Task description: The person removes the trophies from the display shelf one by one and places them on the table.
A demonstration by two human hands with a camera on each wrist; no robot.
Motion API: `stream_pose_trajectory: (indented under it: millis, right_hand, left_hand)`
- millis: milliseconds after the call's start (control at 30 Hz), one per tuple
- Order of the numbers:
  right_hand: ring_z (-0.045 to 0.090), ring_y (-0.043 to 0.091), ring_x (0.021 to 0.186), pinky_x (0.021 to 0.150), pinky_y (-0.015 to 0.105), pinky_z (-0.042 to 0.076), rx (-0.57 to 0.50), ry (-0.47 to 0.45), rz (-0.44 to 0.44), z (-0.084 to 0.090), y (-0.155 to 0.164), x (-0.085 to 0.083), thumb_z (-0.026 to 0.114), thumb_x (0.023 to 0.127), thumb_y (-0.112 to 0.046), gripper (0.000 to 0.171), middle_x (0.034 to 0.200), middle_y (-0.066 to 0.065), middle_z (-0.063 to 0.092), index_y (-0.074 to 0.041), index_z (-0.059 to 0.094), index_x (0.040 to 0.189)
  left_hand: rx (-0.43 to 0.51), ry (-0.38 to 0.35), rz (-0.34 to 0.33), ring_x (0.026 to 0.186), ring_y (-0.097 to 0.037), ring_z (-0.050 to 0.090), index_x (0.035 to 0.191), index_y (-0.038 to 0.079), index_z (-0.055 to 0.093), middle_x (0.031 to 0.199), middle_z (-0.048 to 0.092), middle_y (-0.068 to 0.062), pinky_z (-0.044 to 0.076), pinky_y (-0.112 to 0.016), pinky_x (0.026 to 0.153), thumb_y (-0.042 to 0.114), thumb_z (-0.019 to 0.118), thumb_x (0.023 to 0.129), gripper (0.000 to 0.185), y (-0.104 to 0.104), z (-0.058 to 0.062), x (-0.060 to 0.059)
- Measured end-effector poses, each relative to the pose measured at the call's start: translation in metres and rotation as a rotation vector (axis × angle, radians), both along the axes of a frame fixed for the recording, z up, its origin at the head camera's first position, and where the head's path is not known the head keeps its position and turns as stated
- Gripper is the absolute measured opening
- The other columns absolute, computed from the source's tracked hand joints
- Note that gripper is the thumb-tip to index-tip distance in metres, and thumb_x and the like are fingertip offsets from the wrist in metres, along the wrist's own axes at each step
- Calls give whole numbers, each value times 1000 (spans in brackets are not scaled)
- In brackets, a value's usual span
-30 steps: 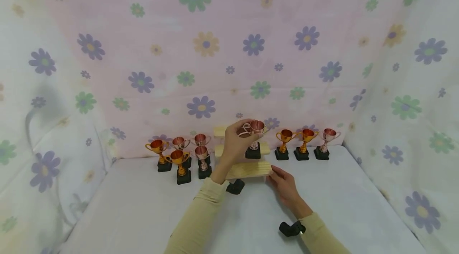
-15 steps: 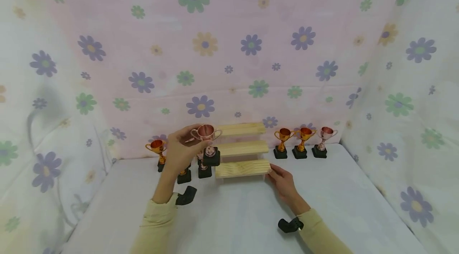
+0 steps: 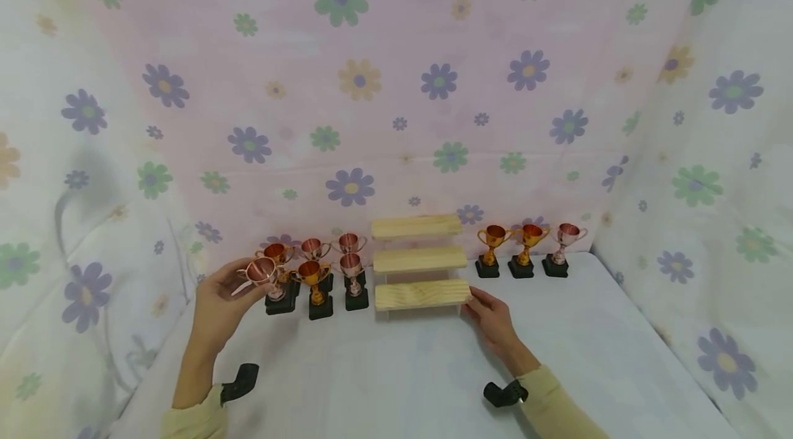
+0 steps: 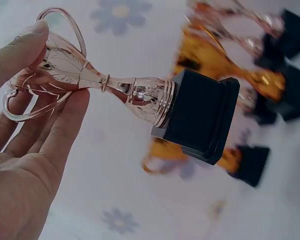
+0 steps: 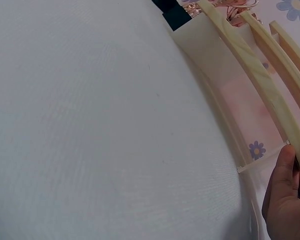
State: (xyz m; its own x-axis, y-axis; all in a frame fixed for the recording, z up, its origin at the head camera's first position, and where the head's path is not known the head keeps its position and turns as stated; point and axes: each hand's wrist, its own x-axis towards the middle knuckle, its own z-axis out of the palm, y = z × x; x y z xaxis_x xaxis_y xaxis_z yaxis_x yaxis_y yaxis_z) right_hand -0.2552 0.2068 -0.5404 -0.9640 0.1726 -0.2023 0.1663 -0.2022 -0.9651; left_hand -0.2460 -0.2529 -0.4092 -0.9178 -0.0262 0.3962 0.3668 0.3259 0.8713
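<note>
— What have you got in your fingers?

— My left hand (image 3: pixel 219 301) holds a small rose-coloured trophy cup (image 3: pixel 263 272) at lower left of the head view; fingers and thumb curl round its bowl, and the left wrist view shows the black base (image 4: pixel 202 116) clear of the cloth, tilted off to the side. It hangs just in front of the left group of trophies (image 3: pixel 316 265), at that cluster's left end

— And the other hand?

— My right hand (image 3: pixel 492 318) lies at lower centre-right, fingers nearly straight, tips touching the right end of the wooden step stand (image 3: pixel 421 260), on its lowest step. In the right wrist view only my fingertips (image 5: pixel 285 165) show against that plank's end

— How far along does it look?

— My guess: all three steps of the stand are bare, five trophies stand left of it and three stand right of it (image 3: pixel 525 250). The cup I hold is not yet set down, so putting it beside the left cluster seems the step in hand

— Anything you can't make out?

— The left wrist view blurs the trophies behind the base, so I can't count them there. My hand covers the near side of the cup from the head camera, and the right wrist view cuts off most of my right hand at the frame's lower right corner
</note>
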Motion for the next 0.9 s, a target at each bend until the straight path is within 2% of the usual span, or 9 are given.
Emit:
stream_pose_trajectory:
  millis: [167, 333, 467, 667, 900]
  right_hand:
    - [61, 13, 112, 94, 21, 56, -7, 23, 2, 2, 3, 1, 51, 106, -6, 45, 148, 29, 46, 9, 43, 148]
    - [62, 11, 110, 94, 22, 56, -10, 35, 8, 3, 6, 1, 52, 106, -6, 46, 148, 30, 45, 11, 41, 148]
    - [62, 9, 111, 95, 20, 56, -11, 16, 1, 4, 9, 2, 50, 107, -6, 44, 149, 28, 45, 8, 42, 148]
    - [62, 8, 111, 97, 20, 54, -10, 19, 5, 4, 9, 3, 50, 107, -7, 45, 150, 28, 44, 8, 41, 149]
    - [61, 14, 116, 99, 24, 54, -3, 3, 1, 3, 8, 5, 51, 107, -6, 45, 150, 27, 46, 7, 43, 148]
  left_hand:
    - [-26, -108, 20, 100, 8, 61, 136, -5, 57, 113, 62, 18, 54, -8, 84, 6, 80, 88, 54, -16, -35, -12]
    - [-52, -173, 71, 99, 12, 57, 139, 0, 57, 128, 63, -6, 50, -5, 85, 16, 80, 89, 57, -14, -56, -29]
    - [-59, -224, 73, 99, 13, 54, 143, 1, 53, 139, 57, -21, 48, -3, 84, 19, 78, 92, 59, -10, -62, -42]
    - [-47, -270, 87, 101, 11, 53, 146, 2, 49, 143, 56, -22, 48, -3, 83, 23, 76, 94, 62, -12, -66, -51]
    - [-12, -294, 80, 100, 12, 53, 149, 3, 46, 141, 55, -21, 48, -3, 84, 24, 75, 95, 65, -13, -73, -51]
